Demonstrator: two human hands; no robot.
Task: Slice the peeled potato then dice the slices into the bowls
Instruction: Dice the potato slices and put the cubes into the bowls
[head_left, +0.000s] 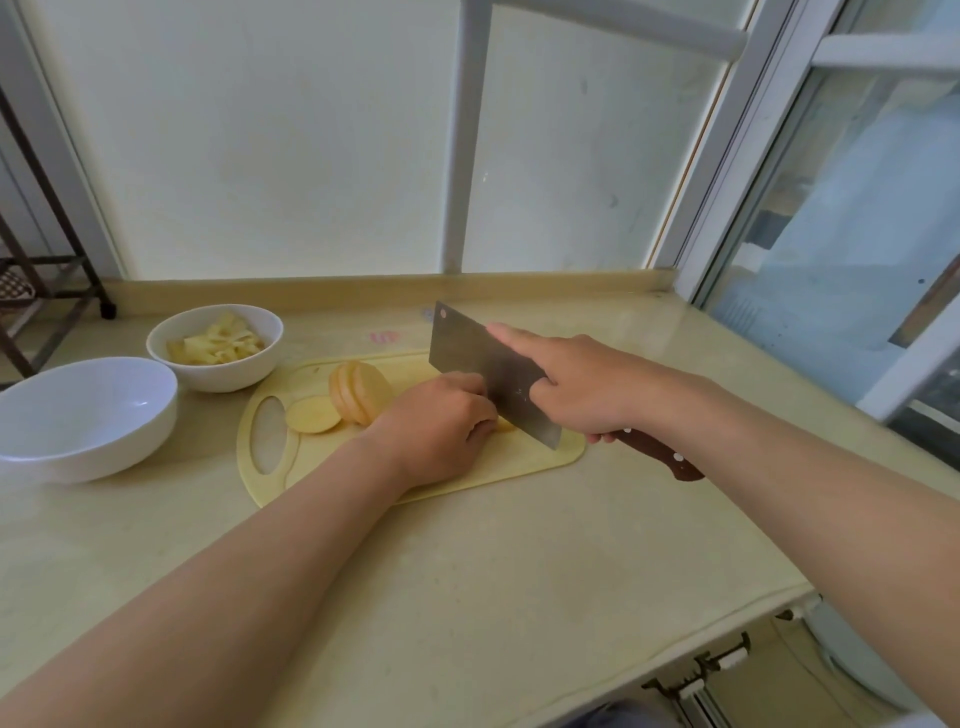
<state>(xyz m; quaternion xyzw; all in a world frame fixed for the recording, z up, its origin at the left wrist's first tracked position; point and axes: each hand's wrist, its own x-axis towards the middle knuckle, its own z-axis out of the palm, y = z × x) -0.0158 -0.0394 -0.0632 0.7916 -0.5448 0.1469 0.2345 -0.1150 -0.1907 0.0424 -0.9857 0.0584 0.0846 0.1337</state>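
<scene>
Potato pieces (218, 344) in far bowl (260, 358), near bowl (104, 441) bare

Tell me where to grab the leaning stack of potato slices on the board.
Come from above and pinch the stack across its two outer faces. The slices stand on edge, leaning, on the cutting board, so squeezing along the row should keep them together.

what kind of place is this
Probably a home kitchen counter beside a sliding window: a cleaver over a cutting board with potato slices, and a bowl of cut potato.
</scene>
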